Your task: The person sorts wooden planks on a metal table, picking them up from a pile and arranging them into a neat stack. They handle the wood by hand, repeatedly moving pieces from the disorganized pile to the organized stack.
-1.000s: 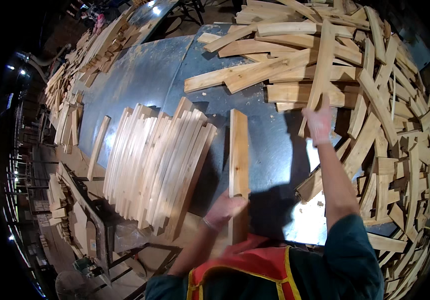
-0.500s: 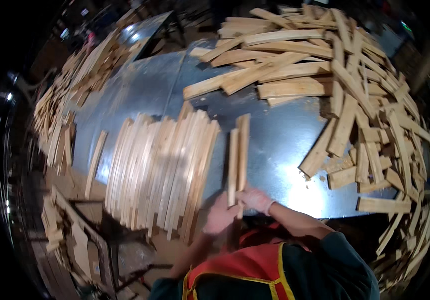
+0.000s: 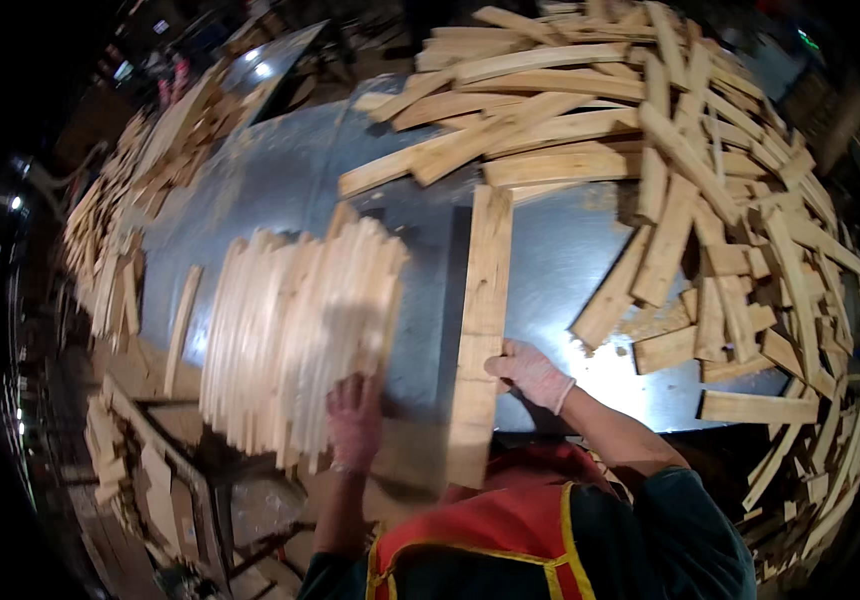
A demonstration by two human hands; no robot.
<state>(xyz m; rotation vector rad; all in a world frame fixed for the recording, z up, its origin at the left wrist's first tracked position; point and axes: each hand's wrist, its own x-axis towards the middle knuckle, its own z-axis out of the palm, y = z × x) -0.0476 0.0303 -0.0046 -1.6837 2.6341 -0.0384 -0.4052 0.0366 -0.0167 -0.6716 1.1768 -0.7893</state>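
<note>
My right hand point(image 3: 533, 374), in a pale pinkish glove, grips the right edge of a long wooden board point(image 3: 480, 300) near its lower half. The board's broad face, with a few dark knots, is turned up toward me, and its near end reaches close to my apron. My left hand point(image 3: 355, 415), gloved as well, is at the near right end of a row of boards point(image 3: 290, 340) packed side by side on edge. Its fingers are stretched out against the board ends, holding nothing that I can see.
The boards rest on a grey metal table point(image 3: 560, 250). A large jumbled heap of boards point(image 3: 570, 130) covers its far and right sides. One separate board point(image 3: 183, 330) lies left of the row, and more wood point(image 3: 110, 220) is stacked at the far left.
Both hands were together at the near ends of two narrow board edges. Now my left hand has moved left to the row, and my right holds a board turned broad face up.
</note>
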